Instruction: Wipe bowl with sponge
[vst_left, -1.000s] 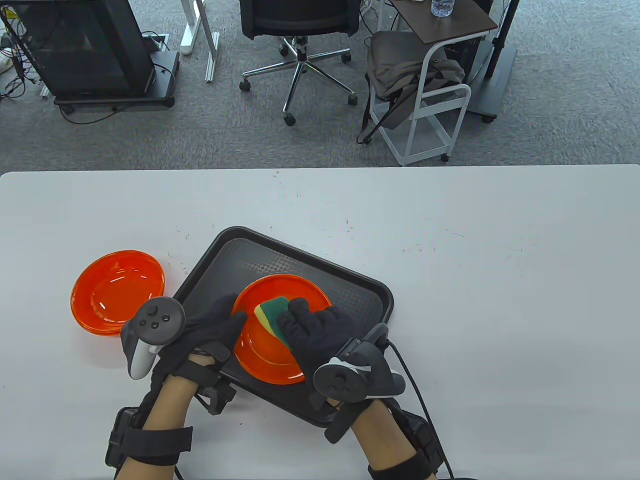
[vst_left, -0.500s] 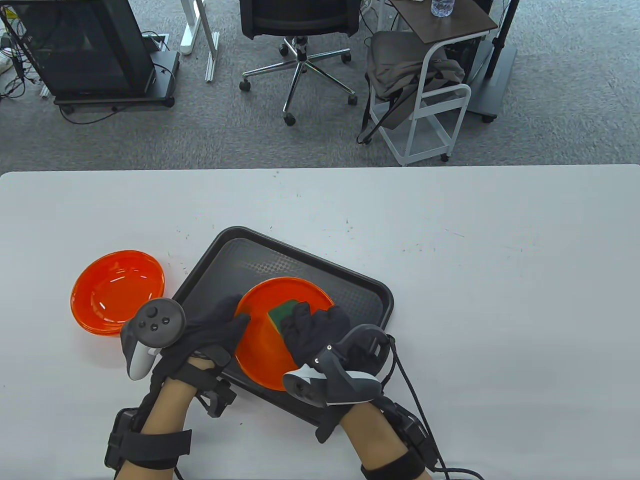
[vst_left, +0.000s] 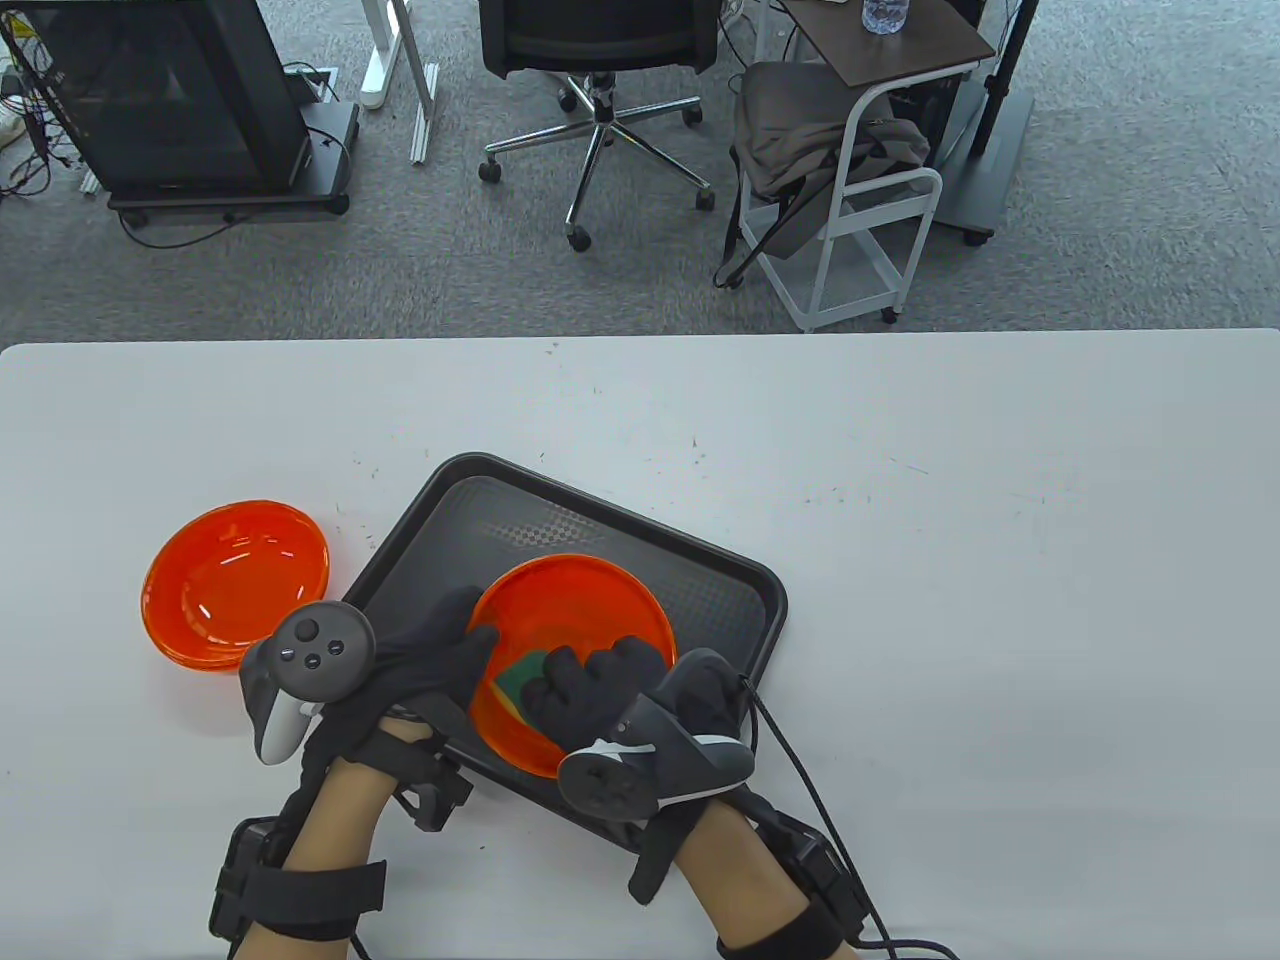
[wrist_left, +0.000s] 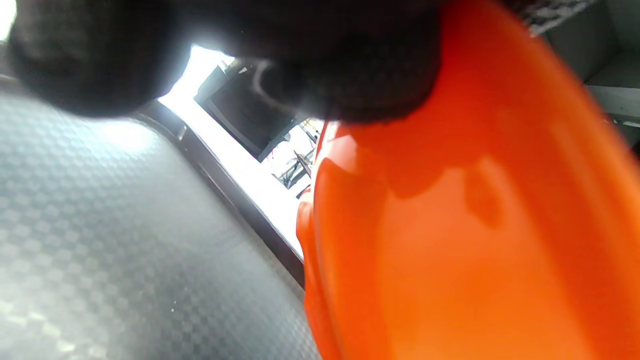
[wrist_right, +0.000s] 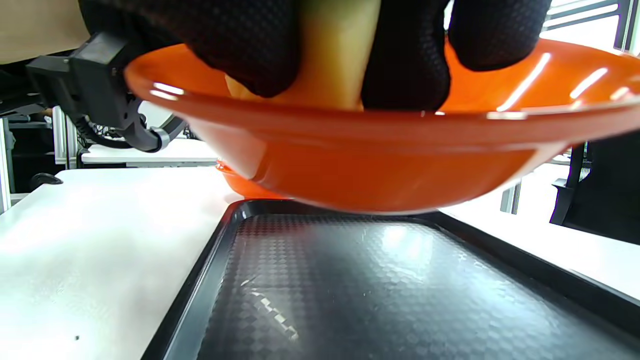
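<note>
A second orange bowl (vst_left: 235, 583) sits on the white table (vst_left: 900, 560), left of the black tray (vst_left: 730, 590). The left hand (vst_left: 420, 665) grips the left rim of the orange bowl (vst_left: 590, 610), which is tilted above the tray. The right hand (vst_left: 600, 695) curls its fingers (wrist_right: 405, 65) around the green-and-yellow sponge (vst_left: 515, 680), pressing it inside the bowl's near side.
</note>
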